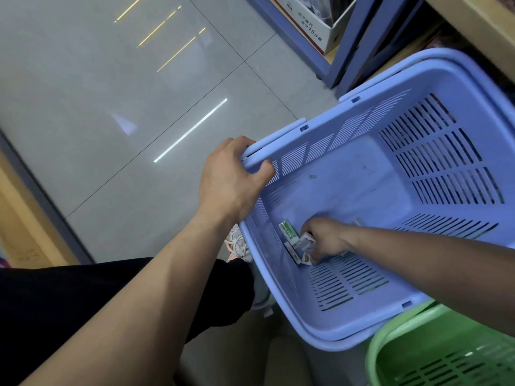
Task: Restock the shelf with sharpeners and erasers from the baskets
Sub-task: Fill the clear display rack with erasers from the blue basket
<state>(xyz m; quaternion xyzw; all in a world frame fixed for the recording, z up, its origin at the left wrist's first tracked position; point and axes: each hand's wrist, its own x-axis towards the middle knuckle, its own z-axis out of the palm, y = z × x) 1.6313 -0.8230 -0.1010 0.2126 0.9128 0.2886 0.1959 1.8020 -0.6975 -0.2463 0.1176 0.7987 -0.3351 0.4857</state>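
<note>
A blue plastic basket (434, 79) is tilted up toward me on the floor. My left hand (234, 176) grips its near-left rim, fingers curled over the edge. My right hand (324, 238) is down in the basket's lowest corner, fingers curled round small white packaged items there. A green-and-white eraser (288, 231) lies just left of that hand, with a few more small white packs (302, 250) bunched against the basket wall. The rest of the basket floor is bare.
A green basket (390, 344) sits under the blue one at lower right. Blue shelf legs (338, 65) and a white cardboard box (315, 26) stand at the top. Grey tiled floor (111, 107) spreads to the left. My dark-trousered leg (69, 296) and a shoe (237, 243) are beside the basket.
</note>
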